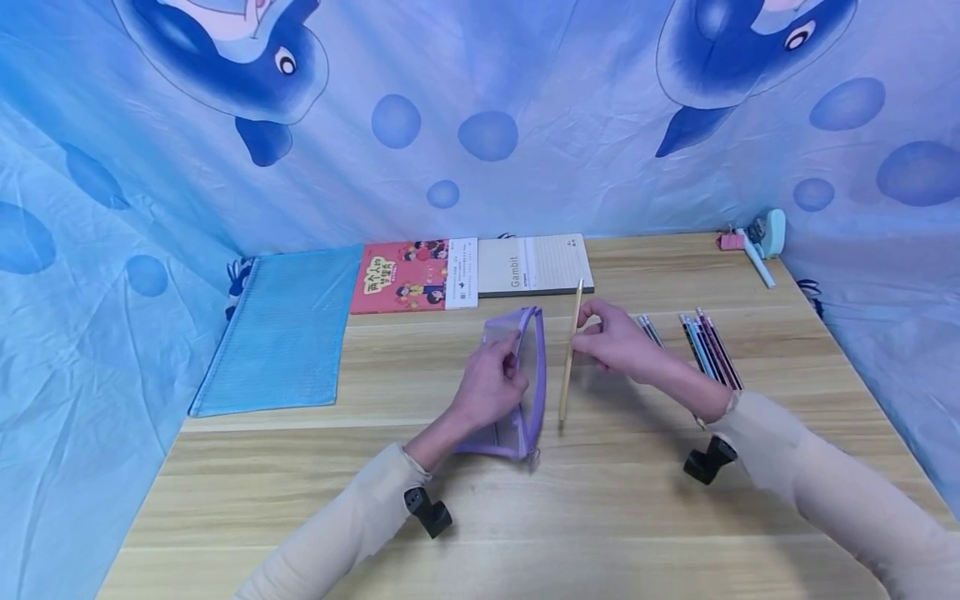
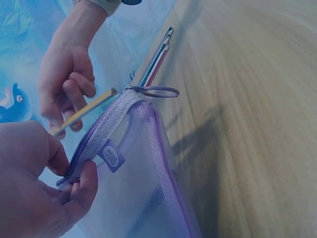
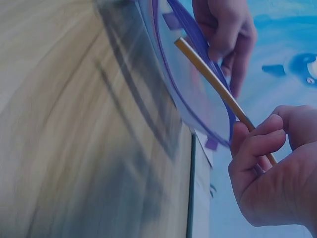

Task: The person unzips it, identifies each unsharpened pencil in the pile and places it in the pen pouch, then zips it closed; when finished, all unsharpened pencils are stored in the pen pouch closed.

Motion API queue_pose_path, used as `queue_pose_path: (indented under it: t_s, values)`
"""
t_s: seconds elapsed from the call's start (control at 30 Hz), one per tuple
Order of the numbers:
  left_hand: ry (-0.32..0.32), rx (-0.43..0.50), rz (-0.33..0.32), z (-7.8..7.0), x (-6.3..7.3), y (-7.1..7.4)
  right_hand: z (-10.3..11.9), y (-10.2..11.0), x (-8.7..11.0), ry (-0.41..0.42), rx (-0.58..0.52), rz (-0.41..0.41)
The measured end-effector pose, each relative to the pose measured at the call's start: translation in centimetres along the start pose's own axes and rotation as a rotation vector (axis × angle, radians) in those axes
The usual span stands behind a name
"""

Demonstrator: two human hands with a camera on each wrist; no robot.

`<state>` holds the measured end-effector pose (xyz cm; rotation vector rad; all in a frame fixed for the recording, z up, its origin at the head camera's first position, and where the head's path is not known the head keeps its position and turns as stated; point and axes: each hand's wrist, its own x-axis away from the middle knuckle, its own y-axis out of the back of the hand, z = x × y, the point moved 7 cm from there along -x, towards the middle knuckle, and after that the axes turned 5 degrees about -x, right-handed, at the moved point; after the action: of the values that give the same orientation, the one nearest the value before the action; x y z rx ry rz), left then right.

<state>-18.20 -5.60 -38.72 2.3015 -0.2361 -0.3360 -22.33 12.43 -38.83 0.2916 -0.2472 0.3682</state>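
My left hand (image 1: 491,383) pinches the zip edge of a purple mesh zip pouch (image 1: 538,396), whose mouth gapes toward the right. In the left wrist view, the pouch (image 2: 163,134) shows a small label inside and a loop at the zip's end. My right hand (image 1: 617,340) holds a slim yellow pencil (image 1: 567,379) between thumb and fingers, just right of the pouch opening. The right wrist view has the pencil (image 3: 210,77) slanting across the pouch mouth, its far end overlapping the opening.
Several dark and blue pencils (image 1: 712,350) lie right of my right hand, with more partly behind the wrist. A blue mesh folder (image 1: 288,333) lies left. At the back are a red booklet (image 1: 397,279), a Gambit notepad (image 1: 536,262) and small stationery items (image 1: 772,233).
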Motion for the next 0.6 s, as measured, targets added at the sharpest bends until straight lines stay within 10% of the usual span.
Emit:
queue_pose_path:
  t_s: [0.6]
  values:
    - [-0.002,0.0,-0.015,0.1,-0.1,0.1,-0.6,-5.5,-0.9,-0.003,-0.073,0.061]
